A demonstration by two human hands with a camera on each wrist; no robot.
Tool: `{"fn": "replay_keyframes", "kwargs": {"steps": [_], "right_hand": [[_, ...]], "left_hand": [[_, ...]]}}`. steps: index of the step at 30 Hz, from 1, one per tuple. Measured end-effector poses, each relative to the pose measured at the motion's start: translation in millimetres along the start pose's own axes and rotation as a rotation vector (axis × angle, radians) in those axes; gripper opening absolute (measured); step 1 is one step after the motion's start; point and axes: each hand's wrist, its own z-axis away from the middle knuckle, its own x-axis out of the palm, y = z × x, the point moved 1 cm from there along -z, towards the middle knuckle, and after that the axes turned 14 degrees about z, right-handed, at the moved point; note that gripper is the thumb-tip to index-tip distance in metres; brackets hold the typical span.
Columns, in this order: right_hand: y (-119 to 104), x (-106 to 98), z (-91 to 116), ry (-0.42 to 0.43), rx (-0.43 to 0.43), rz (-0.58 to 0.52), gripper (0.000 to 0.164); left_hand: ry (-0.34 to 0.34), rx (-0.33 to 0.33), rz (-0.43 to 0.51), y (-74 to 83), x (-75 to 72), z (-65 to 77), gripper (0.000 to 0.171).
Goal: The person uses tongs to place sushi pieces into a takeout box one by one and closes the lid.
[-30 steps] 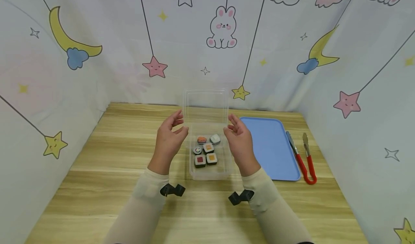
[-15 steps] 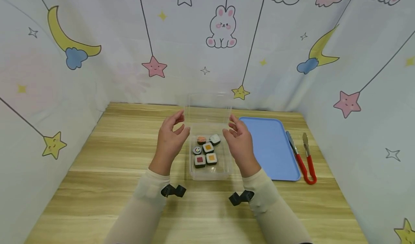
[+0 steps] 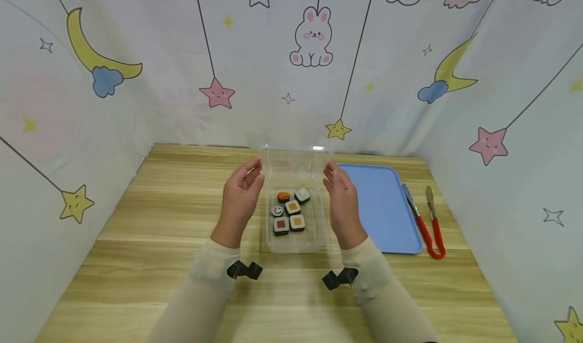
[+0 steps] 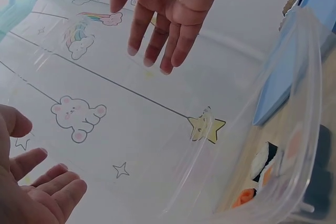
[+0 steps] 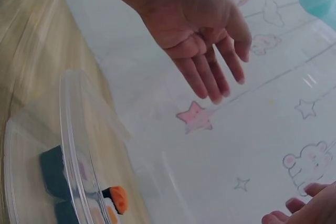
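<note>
A clear plastic container [image 3: 296, 248] holds several sushi pieces [image 3: 293, 209]. Its transparent lid [image 3: 296, 163] stands raised at the back, hinged to the base and leaning rearward. My left hand [image 3: 240, 196] is beside the lid's left side, with its fingers loosely extended. On the other side, my right hand [image 3: 342, 196] mirrors it, palm facing inward. Both wrist views show the hands with relaxed fingers pinching nothing: the right hand [image 4: 168, 19] in the left wrist view, the left hand [image 5: 194, 30] in the right. Whether fingertips touch the lid is unclear.
A blue tray [image 3: 380, 209] lies right of the container, partly behind my right hand. Red-handled tongs [image 3: 430, 226] rest spread along the tray's right edge. A patterned cloth [image 3: 182, 70] surrounds the wooden table [image 3: 150, 242] at back and sides.
The lid has tipped further backward, its top edge dropping lower in the head view. My right hand's thumb has moved away from the lid; the left hand has shifted slightly.
</note>
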Motion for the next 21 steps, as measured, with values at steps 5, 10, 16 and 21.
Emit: {"fn": "replay_keyframes", "kwargs": {"steps": [5, 10, 16, 21], "right_hand": [[1.6, 1.9, 0.4, 0.037, 0.022, -0.116, 0.053], [5.0, 3.7, -0.2, 0.032, -0.022, -0.170, 0.053], [8.9, 4.8, 0.3, 0.026, -0.017, -0.201, 0.045], [11.4, 6.3, 0.9, 0.056, 0.008, -0.202, 0.031]], "left_hand": [[0.046, -0.008, 0.045, -4.0, 0.9, 3.3, 0.031], [0.080, 0.014, 0.184, -7.4, 4.6, 4.5, 0.030], [0.142, -0.004, 0.246, -14.0, 7.2, 4.7, 0.018], [0.153, -0.015, 0.338, -18.3, 8.8, 5.6, 0.019]]}}
